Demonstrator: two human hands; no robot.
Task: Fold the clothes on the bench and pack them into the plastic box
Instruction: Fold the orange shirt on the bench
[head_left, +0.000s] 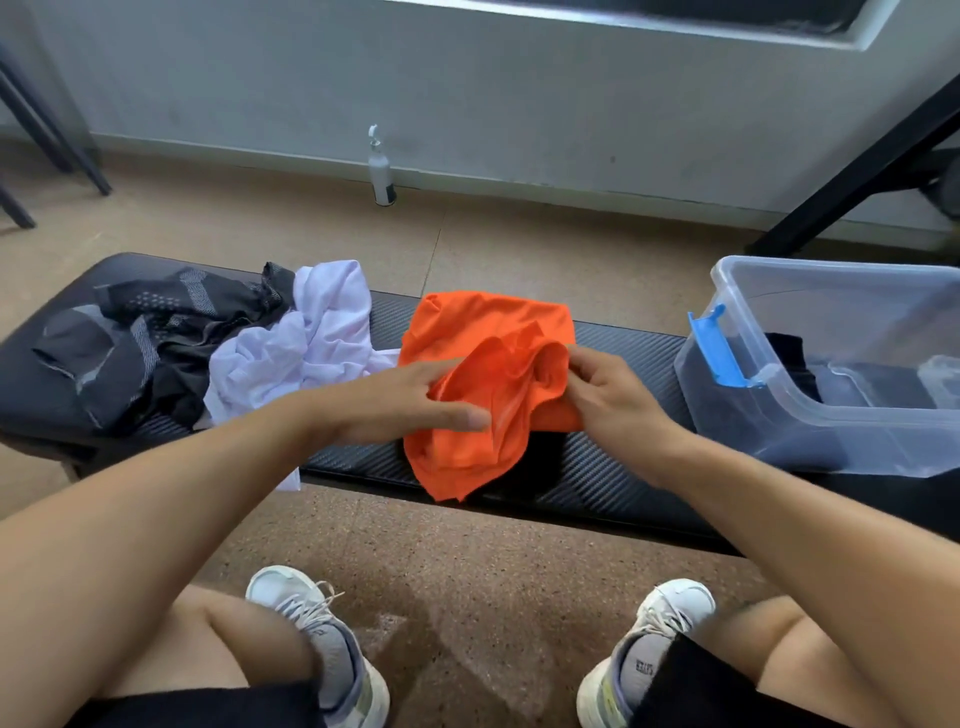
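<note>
Mid-fold on the orange garment (483, 338), lying on the padded surface (623, 364) just left of the clear plastic box (810, 421). Left hand (410, 400) resting on the bunched cloth, fingers mostly straight, thumb along the near edge. Right hand (608, 389) pinching a ruffled fold at the garment's right side.

Best done by pulling that pinched edge taut, laying it flat over the half nearest the box, then smoothing outward with the left palm. Near corner hanging off the front edge of the surface; worth lifting back first, or likely to slip floorward.

Left of the orange garment: a crumpled white shirt (311, 343), touching it, and beyond that a black-and-grey patterned top (130, 338), both unfolded. Inside the box, dark cloth (789, 358) already lying. Blue latch (717, 348) on the box's near-left end, sticking up toward the carry path.
</note>
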